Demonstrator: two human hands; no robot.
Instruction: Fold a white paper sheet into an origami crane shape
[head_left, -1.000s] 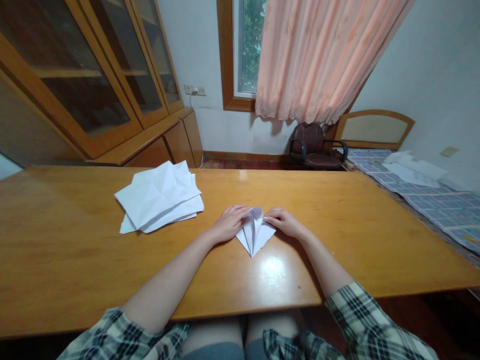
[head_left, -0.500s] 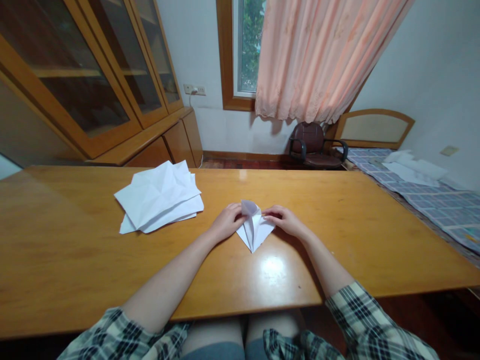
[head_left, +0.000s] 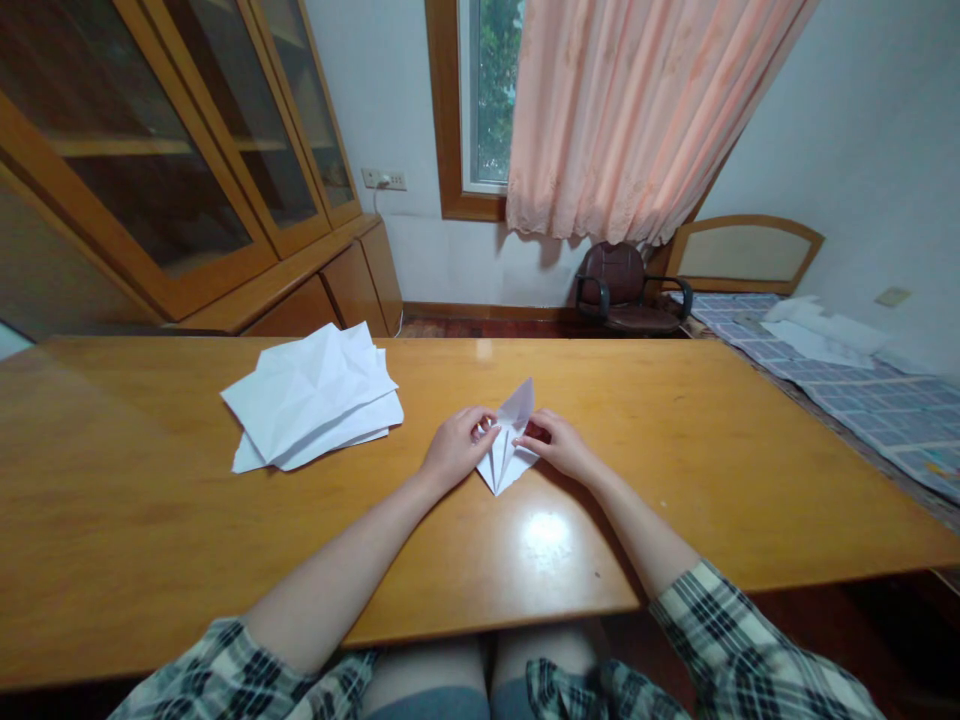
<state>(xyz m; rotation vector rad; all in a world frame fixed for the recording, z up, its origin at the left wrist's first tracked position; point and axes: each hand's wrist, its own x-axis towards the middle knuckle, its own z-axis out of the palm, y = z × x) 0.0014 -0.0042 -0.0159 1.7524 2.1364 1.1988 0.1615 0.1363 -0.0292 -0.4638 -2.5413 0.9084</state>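
A small folded white paper shape (head_left: pixel 507 452) lies on the wooden table (head_left: pixel 675 460) in front of me, its point toward me and one flap raised at the far end. My left hand (head_left: pixel 454 452) pinches its left side with curled fingers. My right hand (head_left: pixel 559 447) pinches the right side, fingertips pressed on the paper near the raised flap. Both hands rest on the tabletop, almost touching each other.
A loose stack of creased white sheets (head_left: pixel 313 394) lies on the table to the left. A wooden glass-door cabinet (head_left: pixel 172 160) stands at the left. Beyond the table are a dark armchair (head_left: pixel 626 288), a pink curtain (head_left: pixel 637 110) and a bed (head_left: pixel 862 390) at the right.
The paper's far flap has been lifted and now stands up pointed. Both hands have moved closer together and shifted from flat pressing to pinching the paper.
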